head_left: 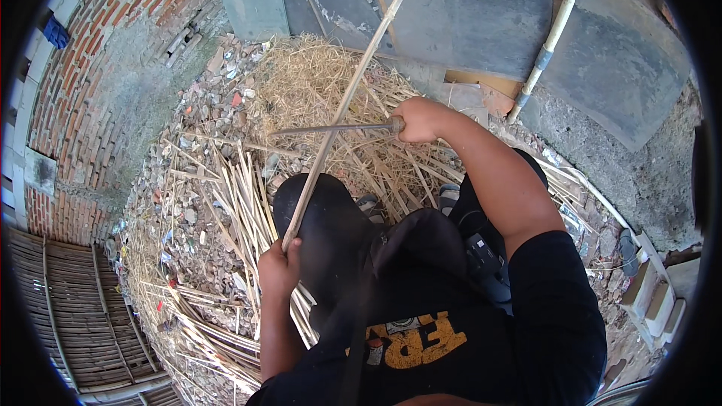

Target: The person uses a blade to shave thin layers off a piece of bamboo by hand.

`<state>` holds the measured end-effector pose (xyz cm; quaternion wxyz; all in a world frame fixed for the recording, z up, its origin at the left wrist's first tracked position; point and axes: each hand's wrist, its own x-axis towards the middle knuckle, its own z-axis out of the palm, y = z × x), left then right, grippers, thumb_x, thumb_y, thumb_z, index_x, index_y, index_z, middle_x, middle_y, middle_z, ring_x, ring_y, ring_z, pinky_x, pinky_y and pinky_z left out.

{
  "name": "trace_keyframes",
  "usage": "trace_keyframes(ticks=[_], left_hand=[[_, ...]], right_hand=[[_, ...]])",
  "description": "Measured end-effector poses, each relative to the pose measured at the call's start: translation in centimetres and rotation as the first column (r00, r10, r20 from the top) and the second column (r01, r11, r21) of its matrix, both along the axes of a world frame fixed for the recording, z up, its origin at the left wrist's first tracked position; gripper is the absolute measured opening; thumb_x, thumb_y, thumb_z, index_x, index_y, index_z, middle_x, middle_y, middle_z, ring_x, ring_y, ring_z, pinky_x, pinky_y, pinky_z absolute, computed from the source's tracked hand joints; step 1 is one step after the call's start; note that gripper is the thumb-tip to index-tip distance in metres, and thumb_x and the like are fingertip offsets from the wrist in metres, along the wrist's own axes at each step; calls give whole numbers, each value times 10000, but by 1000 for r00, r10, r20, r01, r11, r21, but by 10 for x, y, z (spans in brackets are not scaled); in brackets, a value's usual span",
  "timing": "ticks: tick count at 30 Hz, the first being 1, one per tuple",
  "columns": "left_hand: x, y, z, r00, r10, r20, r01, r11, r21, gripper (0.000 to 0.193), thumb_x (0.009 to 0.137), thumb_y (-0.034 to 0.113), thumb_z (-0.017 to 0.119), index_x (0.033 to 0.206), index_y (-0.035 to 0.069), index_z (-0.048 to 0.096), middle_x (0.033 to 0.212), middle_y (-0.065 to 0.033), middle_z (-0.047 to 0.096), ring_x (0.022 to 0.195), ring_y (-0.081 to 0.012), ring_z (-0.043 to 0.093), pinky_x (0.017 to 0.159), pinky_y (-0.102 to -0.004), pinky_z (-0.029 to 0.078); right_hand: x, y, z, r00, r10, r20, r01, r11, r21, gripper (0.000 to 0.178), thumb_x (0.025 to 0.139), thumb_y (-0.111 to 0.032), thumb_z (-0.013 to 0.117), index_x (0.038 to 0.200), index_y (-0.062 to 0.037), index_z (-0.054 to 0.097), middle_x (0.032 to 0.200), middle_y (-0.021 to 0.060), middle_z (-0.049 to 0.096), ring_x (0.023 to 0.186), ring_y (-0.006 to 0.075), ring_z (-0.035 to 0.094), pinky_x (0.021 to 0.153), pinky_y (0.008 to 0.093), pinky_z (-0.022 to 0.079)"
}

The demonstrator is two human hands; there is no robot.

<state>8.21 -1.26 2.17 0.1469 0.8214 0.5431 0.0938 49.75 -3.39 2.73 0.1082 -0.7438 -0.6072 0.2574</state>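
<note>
A long pale bamboo strip [347,98] slants up and away over my knee, its lower end gripped in my left hand [279,267]. My right hand [421,119] is closed round the handle of a long narrow knife [323,129]. The blade points left and crosses the strip around its middle, seemingly touching it. Beside my left leg lies a loose bundle of split bamboo strips [244,194]. Thin shavings [308,68] are heaped on the ground beyond the knife.
Rubble and litter [192,218] cover the ground to the left, below a brick wall [113,53]. Dark panels [481,22] and a white pipe [556,26] stand ahead. A slatted bamboo panel [71,308] is at lower left; pale blocks [650,297] lie at right.
</note>
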Motion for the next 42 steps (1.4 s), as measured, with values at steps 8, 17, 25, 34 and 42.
trace_keyframes(ticks=[8, 17, 25, 34, 42], left_hand=[[-2, 0, 2, 1000, 6, 28, -6, 1000, -4, 467, 967, 413, 615, 940, -48, 689, 663, -245, 645, 673, -434, 673, 637, -478, 515], [1, 0, 4, 1000, -11, 22, 11, 1000, -7, 452, 967, 395, 615, 935, -49, 690, 683, -248, 654, 686, -433, 677, 645, -475, 519], [0, 0, 2, 1000, -9, -24, 9, 1000, 28, 457, 963, 401, 622, 940, -51, 687, 683, -252, 650, 691, -439, 675, 644, -481, 516], [-5, 3, -4, 999, 1, 44, -1, 1000, -5, 466, 964, 407, 618, 941, -54, 685, 688, -252, 655, 694, -444, 674, 652, -483, 518], [0, 1, 3, 1000, -1, 29, 1, 1000, -15, 458, 963, 401, 622, 949, -51, 690, 704, -250, 661, 711, -431, 685, 660, -465, 524]], right_hand=[[-8, 2, -15, 998, -46, -34, 49, 995, 84, 351, 768, -241, 699, 1052, -35, 703, 935, 211, 710, 930, 383, 682, 813, 470, 535], [-16, -9, 1, 998, 26, 53, -31, 994, 103, 316, 754, -216, 679, 1023, -53, 707, 922, 202, 707, 922, 391, 678, 806, 495, 536], [3, 4, 1, 999, -16, 35, 17, 1000, -11, 379, 755, -231, 702, 1104, -85, 723, 947, 181, 725, 936, 361, 693, 813, 458, 548], [2, 2, -16, 999, -34, -6, 35, 995, 96, 381, 775, -230, 694, 1098, -28, 698, 984, 205, 713, 950, 383, 677, 830, 462, 535], [-10, -9, 2, 1000, -10, 26, 7, 991, 131, 333, 758, -214, 688, 1045, -49, 713, 936, 202, 708, 937, 385, 679, 818, 482, 536]])
